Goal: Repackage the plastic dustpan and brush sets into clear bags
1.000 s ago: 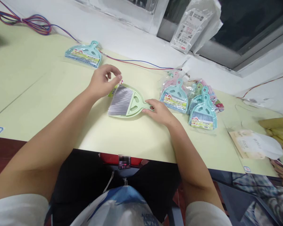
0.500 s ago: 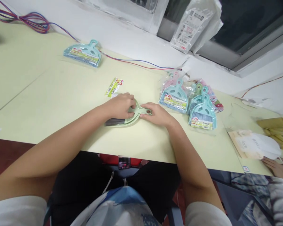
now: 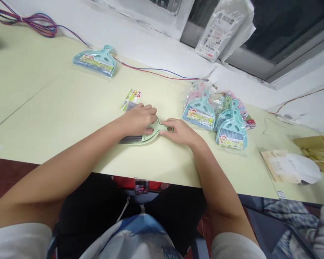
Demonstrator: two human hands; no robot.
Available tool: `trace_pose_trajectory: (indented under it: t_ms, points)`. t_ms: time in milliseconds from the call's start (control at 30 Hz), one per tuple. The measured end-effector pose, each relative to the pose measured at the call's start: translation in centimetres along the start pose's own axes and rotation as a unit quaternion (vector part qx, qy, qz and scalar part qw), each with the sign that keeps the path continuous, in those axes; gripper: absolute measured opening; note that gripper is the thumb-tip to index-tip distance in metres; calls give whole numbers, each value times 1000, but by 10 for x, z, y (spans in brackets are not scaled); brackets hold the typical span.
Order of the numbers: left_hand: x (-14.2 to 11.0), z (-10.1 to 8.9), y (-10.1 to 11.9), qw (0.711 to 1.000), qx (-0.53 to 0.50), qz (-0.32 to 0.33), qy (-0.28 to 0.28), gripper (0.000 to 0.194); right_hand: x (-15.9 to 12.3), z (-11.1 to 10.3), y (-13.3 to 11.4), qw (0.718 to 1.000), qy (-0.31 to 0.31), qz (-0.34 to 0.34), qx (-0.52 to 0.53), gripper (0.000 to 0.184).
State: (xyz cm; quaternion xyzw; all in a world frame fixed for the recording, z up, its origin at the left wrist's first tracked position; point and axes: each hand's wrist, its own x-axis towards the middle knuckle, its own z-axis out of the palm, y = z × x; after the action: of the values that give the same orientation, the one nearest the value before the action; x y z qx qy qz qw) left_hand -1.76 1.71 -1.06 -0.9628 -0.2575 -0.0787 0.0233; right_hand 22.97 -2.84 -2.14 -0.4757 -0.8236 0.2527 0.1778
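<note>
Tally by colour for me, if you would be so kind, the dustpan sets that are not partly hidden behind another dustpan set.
Turquoise dustpan sets, one at left, two at right: 3
Green dustpan set, in the hands: 1
Total: 4

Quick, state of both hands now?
Left hand: curled over the green brush-and-dustpan set; grip cannot be told.
Right hand: closed, holding the set's handle.
</note>
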Motion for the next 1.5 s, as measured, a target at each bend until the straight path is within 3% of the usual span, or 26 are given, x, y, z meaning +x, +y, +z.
trace_pose_trajectory:
  t_ms: [367, 633, 833, 1167, 1367, 1500]
  points:
    - [-2, -5, 8, 994, 99, 35, 27, 17, 0, -3, -9, 999, -18, 29, -4, 26]
    - [-2, -6, 5, 996, 75, 40, -3, 16, 2, -4, -13, 999, -24, 34, 1, 16]
    - [-5, -12, 12, 990, 112, 55, 71, 16, 2, -5, -17, 998, -30, 42, -23, 16]
    - [-10, -21, 2, 990, 73, 5, 119, 15, -1, -11, -11, 999, 44, 26, 5, 57]
    - [-17, -22, -21, 989, 57, -58, 126, 18, 0, -11, -3, 998, 37, 44, 18, 38]
    - [-24, -26, -34, 982, 53, -122, 131, 20, -1, -13, 10, 999, 30, 27, 32, 40]
